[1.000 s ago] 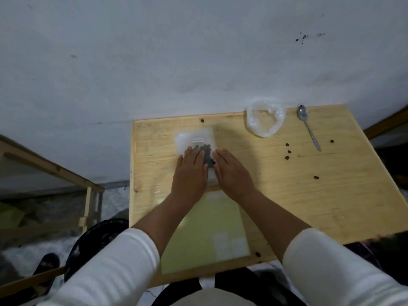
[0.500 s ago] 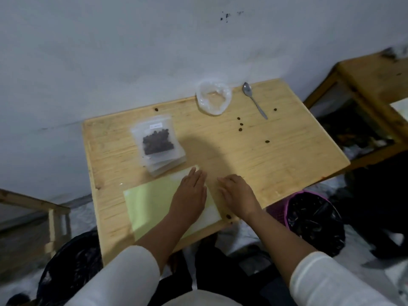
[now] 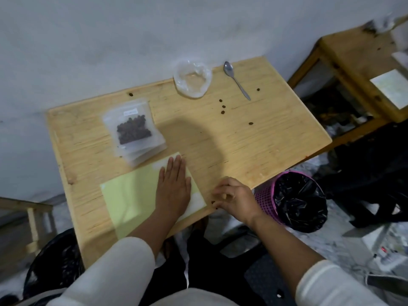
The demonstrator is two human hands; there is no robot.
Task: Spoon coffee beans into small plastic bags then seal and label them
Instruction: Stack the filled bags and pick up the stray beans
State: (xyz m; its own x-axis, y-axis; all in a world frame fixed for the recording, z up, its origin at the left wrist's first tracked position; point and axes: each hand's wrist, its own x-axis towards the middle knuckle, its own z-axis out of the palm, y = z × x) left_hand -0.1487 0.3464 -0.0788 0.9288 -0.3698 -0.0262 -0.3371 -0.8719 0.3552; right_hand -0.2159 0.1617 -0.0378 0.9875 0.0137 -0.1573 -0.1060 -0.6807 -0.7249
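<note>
While left hand (image 3: 174, 186) lies flat, fingers straight, on label sheet (image 3: 132, 195) | right hand (image 3: 234, 198) curls at table (image 3: 242, 140) edge (pinched item too small to tell) | filled bag (image 3: 132, 131) tops stack, far-left | spoon (image 3: 236, 81) far-right

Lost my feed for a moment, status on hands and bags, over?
Left hand flat on the label sheet. Right hand curled at table edge, grip unclear. Filled bag labelled atop stack. Loose beans by the spoon.

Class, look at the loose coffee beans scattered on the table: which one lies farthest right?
The lone bean just right of the spoon; every other loose bean lies left of the spoon's handle.
</note>
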